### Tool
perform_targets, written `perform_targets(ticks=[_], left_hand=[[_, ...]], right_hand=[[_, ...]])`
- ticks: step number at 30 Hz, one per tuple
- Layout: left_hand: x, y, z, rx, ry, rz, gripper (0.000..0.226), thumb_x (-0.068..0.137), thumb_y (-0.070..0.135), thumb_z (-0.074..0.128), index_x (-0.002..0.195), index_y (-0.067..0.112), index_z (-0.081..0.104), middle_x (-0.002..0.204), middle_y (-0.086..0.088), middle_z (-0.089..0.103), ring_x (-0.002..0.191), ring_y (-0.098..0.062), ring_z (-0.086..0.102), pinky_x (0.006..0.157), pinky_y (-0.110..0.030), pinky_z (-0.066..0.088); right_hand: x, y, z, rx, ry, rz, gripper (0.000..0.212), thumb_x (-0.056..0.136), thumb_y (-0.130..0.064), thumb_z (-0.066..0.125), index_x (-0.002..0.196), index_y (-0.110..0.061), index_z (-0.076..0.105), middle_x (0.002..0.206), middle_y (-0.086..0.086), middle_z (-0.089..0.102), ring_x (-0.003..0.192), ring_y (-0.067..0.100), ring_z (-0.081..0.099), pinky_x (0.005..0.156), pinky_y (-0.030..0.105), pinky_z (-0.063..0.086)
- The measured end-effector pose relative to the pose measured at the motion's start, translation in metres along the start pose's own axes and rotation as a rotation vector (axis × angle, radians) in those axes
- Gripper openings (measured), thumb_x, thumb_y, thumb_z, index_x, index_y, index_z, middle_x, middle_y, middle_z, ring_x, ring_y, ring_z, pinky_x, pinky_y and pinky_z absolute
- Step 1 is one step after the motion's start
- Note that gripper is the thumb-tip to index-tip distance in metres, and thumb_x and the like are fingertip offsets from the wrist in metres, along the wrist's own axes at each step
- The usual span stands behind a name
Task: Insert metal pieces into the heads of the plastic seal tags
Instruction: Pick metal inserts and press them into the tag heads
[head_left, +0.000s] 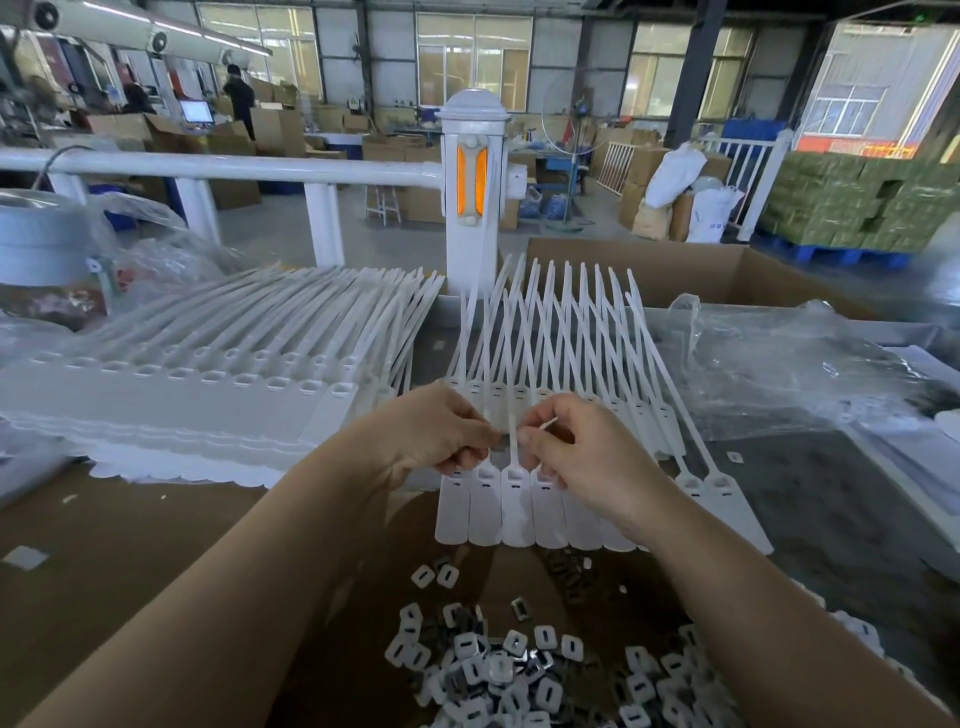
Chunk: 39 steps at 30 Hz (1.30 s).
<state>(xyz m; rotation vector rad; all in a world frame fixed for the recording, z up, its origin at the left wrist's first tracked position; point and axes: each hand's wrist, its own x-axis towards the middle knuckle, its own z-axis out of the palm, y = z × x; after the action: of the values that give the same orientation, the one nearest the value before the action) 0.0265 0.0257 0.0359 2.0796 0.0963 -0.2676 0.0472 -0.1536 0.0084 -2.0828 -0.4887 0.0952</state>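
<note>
What the left hand (436, 434) pinches is a small dark bit, too hidden to name. The right hand (576, 441) pinches a thin white strap. Both curl over the row of seal tags (514, 512) mid-table; metal pieces (498, 670) heap at the near edge.

Over a row of white seal tags (514, 506) on the worktop (130, 530), the left hand (436, 434) and right hand (576, 441) pinch one tag's strap, metal pieces (498, 670) heaped nearer the person.
</note>
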Motion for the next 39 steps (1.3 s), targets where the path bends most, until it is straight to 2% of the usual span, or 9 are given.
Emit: perform_targets(ticks=[5,9,12,15,17,25,31,34,39], left_hand=[[0.004,-0.003,0.007,0.207,0.036,-0.085,0.021,0.096,0.018,0.06,0.08,0.007,0.069,0.057,0.002,0.066,0.044,-0.002,0.056,0.049,-0.013,0.046],[0.007,-0.004,0.009,0.303,0.078,-0.103,0.023,0.097,0.02,0.058,0.081,0.008,0.07,0.058,0.002,0.063,0.044,-0.004,0.053,0.049,-0.016,0.044],[0.007,-0.007,0.012,0.41,0.118,-0.065,0.023,0.095,0.025,0.059,0.079,0.012,0.068,0.064,0.002,0.063,0.057,-0.009,0.056,0.061,-0.024,0.047],[0.006,-0.008,0.014,0.464,0.126,-0.062,0.017,0.092,0.03,0.064,0.082,0.018,0.068,0.08,0.0,0.068,0.079,-0.014,0.064,0.083,-0.033,0.055],[0.006,-0.007,0.015,0.49,0.131,-0.07,0.015,0.09,0.032,0.065,0.084,0.019,0.069,0.086,-0.001,0.069,0.087,-0.017,0.065,0.088,-0.037,0.056],[0.007,-0.008,0.016,0.539,0.109,-0.081,0.016,0.088,0.032,0.067,0.08,0.02,0.063,0.087,-0.003,0.067,0.089,-0.019,0.064,0.086,-0.036,0.054],[0.009,-0.012,0.016,0.481,0.085,-0.076,0.016,0.088,0.028,0.07,0.079,0.02,0.058,0.078,0.001,0.063,0.073,-0.011,0.059,0.061,-0.023,0.043],[0.009,-0.012,0.015,0.478,0.074,-0.059,0.012,0.088,0.027,0.068,0.084,0.019,0.06,0.08,0.0,0.063,0.071,-0.011,0.057,0.059,-0.022,0.042],[0.009,-0.013,0.009,0.428,0.059,-0.065,0.007,0.086,0.025,0.068,0.082,0.02,0.065,0.073,0.005,0.063,0.063,-0.007,0.056,0.053,-0.018,0.042]], right_hand=[[0.002,0.007,0.001,-0.094,-0.047,0.036,0.003,0.096,-0.03,0.061,0.098,-0.03,0.063,0.086,-0.007,0.07,0.081,0.008,0.067,0.077,0.029,0.056],[0.003,0.008,0.001,-0.083,-0.055,0.039,0.003,0.095,-0.032,0.062,0.094,-0.034,0.062,0.087,-0.009,0.07,0.083,0.007,0.067,0.082,0.032,0.057],[0.003,0.009,0.0,-0.069,-0.064,0.044,0.004,0.096,-0.031,0.062,0.093,-0.034,0.062,0.087,-0.008,0.07,0.084,0.006,0.068,0.083,0.032,0.057],[0.003,0.009,0.001,-0.071,-0.066,0.045,0.003,0.096,-0.03,0.062,0.095,-0.034,0.063,0.087,-0.008,0.07,0.083,0.004,0.067,0.082,0.029,0.056],[0.003,0.009,0.001,-0.08,-0.066,0.038,0.004,0.096,-0.03,0.062,0.095,-0.034,0.062,0.087,-0.009,0.07,0.082,0.003,0.067,0.082,0.029,0.056],[0.002,0.009,0.002,-0.083,-0.079,0.041,0.002,0.095,-0.032,0.063,0.094,-0.034,0.064,0.088,-0.008,0.07,0.084,0.006,0.068,0.084,0.034,0.057],[0.001,0.006,-0.003,-0.097,-0.124,0.024,0.006,0.094,-0.026,0.064,0.095,-0.031,0.068,0.089,-0.008,0.071,0.081,0.001,0.068,0.084,0.032,0.057],[-0.002,-0.002,-0.006,-0.093,-0.248,-0.044,0.006,0.091,-0.026,0.069,0.092,-0.031,0.072,0.088,-0.01,0.073,0.082,-0.001,0.068,0.083,0.029,0.056],[-0.012,-0.025,0.003,-0.215,-0.639,-0.215,0.01,0.087,-0.027,0.073,0.094,-0.035,0.074,0.095,-0.027,0.068,0.089,-0.009,0.062,0.08,0.015,0.046]])
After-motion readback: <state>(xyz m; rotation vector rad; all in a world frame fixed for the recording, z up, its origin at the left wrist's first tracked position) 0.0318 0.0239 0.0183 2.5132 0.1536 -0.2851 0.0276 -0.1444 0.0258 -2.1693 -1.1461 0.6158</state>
